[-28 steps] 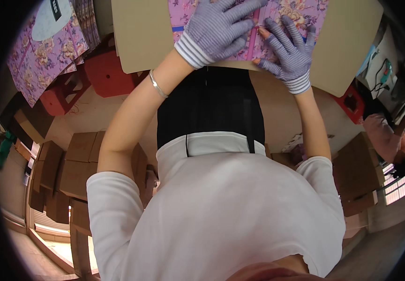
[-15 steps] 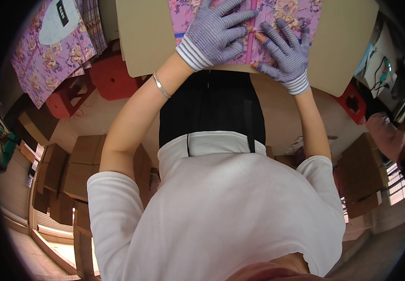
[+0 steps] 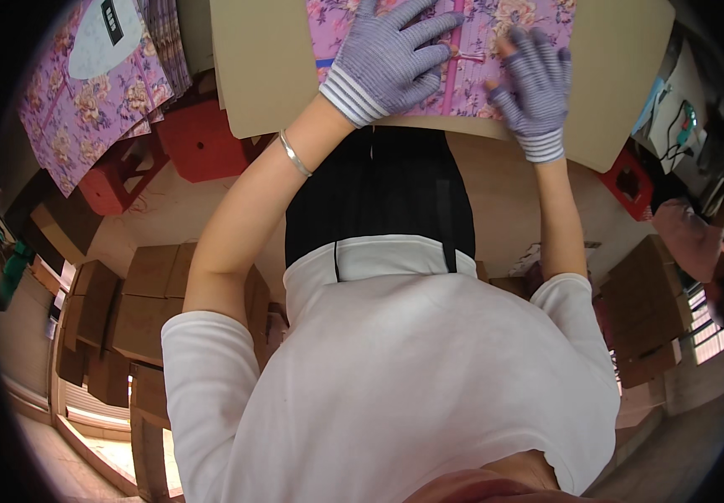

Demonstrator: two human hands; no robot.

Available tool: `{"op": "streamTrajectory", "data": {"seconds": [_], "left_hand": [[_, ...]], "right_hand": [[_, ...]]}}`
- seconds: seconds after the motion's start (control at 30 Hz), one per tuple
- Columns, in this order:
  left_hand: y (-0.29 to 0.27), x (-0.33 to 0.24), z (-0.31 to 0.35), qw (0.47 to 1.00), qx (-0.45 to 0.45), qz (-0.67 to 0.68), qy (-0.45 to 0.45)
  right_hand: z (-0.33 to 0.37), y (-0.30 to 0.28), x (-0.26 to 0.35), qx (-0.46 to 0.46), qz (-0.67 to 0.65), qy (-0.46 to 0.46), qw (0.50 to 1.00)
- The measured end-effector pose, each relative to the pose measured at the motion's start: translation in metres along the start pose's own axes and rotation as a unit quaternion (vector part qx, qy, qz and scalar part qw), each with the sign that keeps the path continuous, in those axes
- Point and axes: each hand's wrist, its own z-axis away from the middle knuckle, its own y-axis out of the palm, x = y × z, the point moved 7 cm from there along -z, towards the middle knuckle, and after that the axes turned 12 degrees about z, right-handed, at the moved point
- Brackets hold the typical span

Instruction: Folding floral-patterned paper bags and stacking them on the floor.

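A purple floral sheet or flat bag [image 3: 496, 84] lies on the beige board at the top of the view, its far part cut off. A pink band [image 3: 456, 33] runs down it, and a small pink tie [image 3: 469, 57] sticks out to the right of the band. My left hand [image 3: 391, 63], in a grey-lilac striped glove, rests flat on the left half with fingers spread toward the band. Apart from the tie, my right hand [image 3: 538, 88] is over the right half in a matching glove. Its fingers are apart, and bare fingertips show on it.
The beige board [image 3: 270, 101] has rounded corners. Matching floral pieces [image 3: 85, 109] are stacked at the left, one with a white oval. Red stools [image 3: 203, 138] stand below the board's edge. Cardboard boxes [image 3: 148, 293] are piled behind me. Another person's sleeve [image 3: 689, 239] shows at far right.
My right hand has moved off the pink band to the right, leaving the small pink tie uncovered. The left hand stays on the sheet, shifted slightly.
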Motion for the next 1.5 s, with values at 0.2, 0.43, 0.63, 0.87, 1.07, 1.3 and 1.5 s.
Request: {"op": "streamTrajectory", "data": {"seconds": [0.2,0.43,0.63,0.87,1.07,1.3,1.5], "left_hand": [[-0.015,-0.002,-0.011,0.99,0.07,0.067,-0.104],[-0.018,0.003,-0.008,0.987,-0.014,0.091,-0.13],[-0.018,0.005,-0.008,0.984,0.002,0.084,-0.157],[-0.008,0.007,0.002,0.991,-0.013,0.043,-0.129],[-0.007,0.005,-0.001,0.99,0.023,0.032,-0.132],[-0.008,0.004,0.0,0.99,0.04,0.019,-0.131],[-0.006,0.009,-0.008,0.978,0.048,0.091,-0.183]], "right_hand": [[0.042,-0.003,-0.067,0.019,-0.291,0.475,0.83],[0.033,-0.018,-0.067,-0.037,-0.397,0.451,0.798],[0.029,0.0,-0.074,0.007,-0.331,0.454,0.827],[0.027,-0.006,-0.062,-0.036,-0.004,0.332,0.943],[0.0,-0.022,-0.045,-0.061,0.048,0.212,0.974],[0.005,-0.014,-0.028,-0.031,-0.036,0.206,0.977],[0.04,-0.025,-0.037,-0.048,-0.018,0.239,0.97]]}}
